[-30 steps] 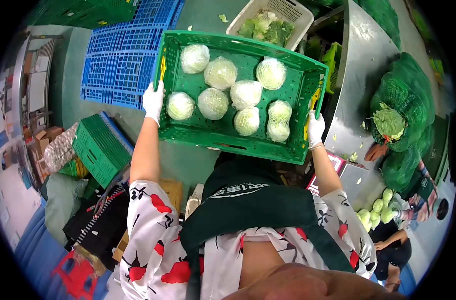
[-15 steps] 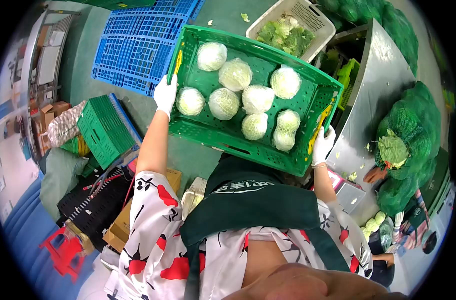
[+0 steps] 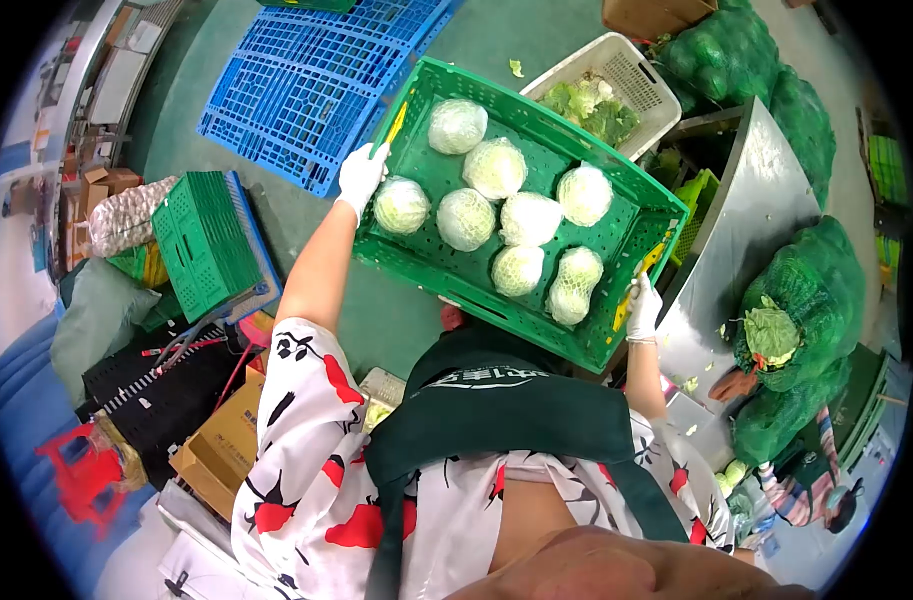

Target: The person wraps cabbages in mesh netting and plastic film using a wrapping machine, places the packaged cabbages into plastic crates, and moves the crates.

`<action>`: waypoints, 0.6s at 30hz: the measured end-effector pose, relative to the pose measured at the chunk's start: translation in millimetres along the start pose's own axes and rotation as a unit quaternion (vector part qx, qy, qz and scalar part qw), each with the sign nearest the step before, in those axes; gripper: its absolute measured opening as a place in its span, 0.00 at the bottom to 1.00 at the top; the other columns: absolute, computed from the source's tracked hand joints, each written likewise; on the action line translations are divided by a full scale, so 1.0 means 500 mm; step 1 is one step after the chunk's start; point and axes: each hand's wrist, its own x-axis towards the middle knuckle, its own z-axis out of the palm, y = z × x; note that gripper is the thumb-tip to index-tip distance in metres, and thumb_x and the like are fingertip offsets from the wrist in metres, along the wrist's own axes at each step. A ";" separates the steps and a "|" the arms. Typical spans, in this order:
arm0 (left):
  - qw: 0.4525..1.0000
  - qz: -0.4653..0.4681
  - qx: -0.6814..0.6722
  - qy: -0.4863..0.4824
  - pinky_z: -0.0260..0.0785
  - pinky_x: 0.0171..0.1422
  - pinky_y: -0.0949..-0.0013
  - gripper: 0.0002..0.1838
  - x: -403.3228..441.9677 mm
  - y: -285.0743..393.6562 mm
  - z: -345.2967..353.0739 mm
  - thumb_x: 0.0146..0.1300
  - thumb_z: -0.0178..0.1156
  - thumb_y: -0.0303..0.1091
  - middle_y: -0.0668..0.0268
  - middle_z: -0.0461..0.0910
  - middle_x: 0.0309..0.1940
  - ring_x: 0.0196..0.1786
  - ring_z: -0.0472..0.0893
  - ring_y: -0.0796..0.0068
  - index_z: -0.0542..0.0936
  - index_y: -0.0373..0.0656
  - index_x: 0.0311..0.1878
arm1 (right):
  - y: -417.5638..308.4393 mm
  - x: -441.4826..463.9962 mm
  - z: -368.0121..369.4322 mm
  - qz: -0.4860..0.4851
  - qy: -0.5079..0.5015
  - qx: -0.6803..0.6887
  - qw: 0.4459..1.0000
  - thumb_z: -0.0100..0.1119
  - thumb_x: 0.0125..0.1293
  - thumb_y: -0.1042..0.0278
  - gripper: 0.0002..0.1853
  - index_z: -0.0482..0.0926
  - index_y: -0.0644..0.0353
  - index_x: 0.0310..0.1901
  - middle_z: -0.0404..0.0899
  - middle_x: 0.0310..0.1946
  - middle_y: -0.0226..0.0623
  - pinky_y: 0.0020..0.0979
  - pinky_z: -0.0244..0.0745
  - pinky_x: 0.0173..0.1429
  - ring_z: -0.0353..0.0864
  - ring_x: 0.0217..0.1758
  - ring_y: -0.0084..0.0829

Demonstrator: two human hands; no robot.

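Note:
A green plastic crate (image 3: 456,280) is held up in front of me, tilted in view, with several net-wrapped cabbages (image 3: 495,168) lying on its floor. My left hand (image 3: 361,178), in a white glove, grips the handle at the crate's left end. At the right end, my right hand (image 3: 643,308), also gloved in white, is closed around the other handle. The fingers of both hands are partly hidden by the crate's end walls. Light wrapping covers the cabbages, and they sit loosely, some touching.
Blue pallets (image 3: 306,95) lie on the floor ahead left. A white basket (image 3: 656,95) with leaf trimmings stands beyond the crate. To the right are a metal table (image 3: 746,200) and green net sacks (image 3: 811,290). Stacked green crates (image 3: 208,245) stand left; another person (image 3: 801,490) is at lower right.
The surroundings have shifted in view as my body turned slightly. The crate has moved a little right and down in view, still held by both hands with the cabbages inside.

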 end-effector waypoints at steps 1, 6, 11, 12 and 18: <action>1.000 -0.002 -0.018 -0.022 0.68 0.32 0.70 0.17 0.015 -0.011 -0.005 0.70 0.60 0.48 0.71 0.79 0.20 0.23 0.77 0.80 0.84 0.43 0.37 | -0.015 -0.008 -0.002 0.020 -0.013 0.002 1.000 0.60 0.74 0.56 0.15 0.77 0.56 0.31 0.65 0.16 0.18 0.21 0.46 0.18 0.55 0.13 0.13; 0.990 -0.052 -0.124 -0.051 0.61 0.26 0.72 0.16 -0.007 -0.042 -0.044 0.68 0.64 0.43 0.72 0.75 0.19 0.20 0.70 0.82 0.82 0.40 0.31 | -0.090 -0.063 -0.018 0.053 -0.048 0.007 0.997 0.61 0.72 0.56 0.15 0.74 0.49 0.28 0.57 0.14 0.14 0.22 0.44 0.18 0.51 0.13 0.12; 0.973 -0.094 -0.207 -0.050 0.51 0.19 0.77 0.17 -0.141 -0.090 -0.162 0.73 0.61 0.44 0.77 0.70 0.15 0.14 0.61 0.88 0.78 0.47 0.28 | -0.211 -0.184 0.028 0.041 -0.063 -0.054 0.996 0.61 0.72 0.59 0.16 0.71 0.49 0.26 0.58 0.13 0.15 0.24 0.42 0.18 0.51 0.12 0.14; 0.970 -0.113 -0.210 -0.037 0.51 0.18 0.77 0.17 -0.166 -0.103 -0.188 0.73 0.61 0.44 0.77 0.70 0.14 0.13 0.61 0.87 0.78 0.47 0.28 | -0.229 -0.206 0.049 0.038 -0.065 -0.070 0.995 0.60 0.72 0.59 0.16 0.71 0.49 0.26 0.58 0.13 0.15 0.24 0.42 0.18 0.50 0.12 0.13; 0.943 -0.163 -0.290 0.032 0.51 0.19 0.77 0.16 -0.260 -0.246 -0.379 0.71 0.63 0.43 0.78 0.68 0.15 0.15 0.62 0.86 0.76 0.48 0.28 | -0.262 -0.314 0.272 -0.010 -0.135 -0.126 0.983 0.59 0.73 0.60 0.15 0.73 0.51 0.27 0.58 0.14 0.15 0.22 0.42 0.17 0.50 0.12 0.13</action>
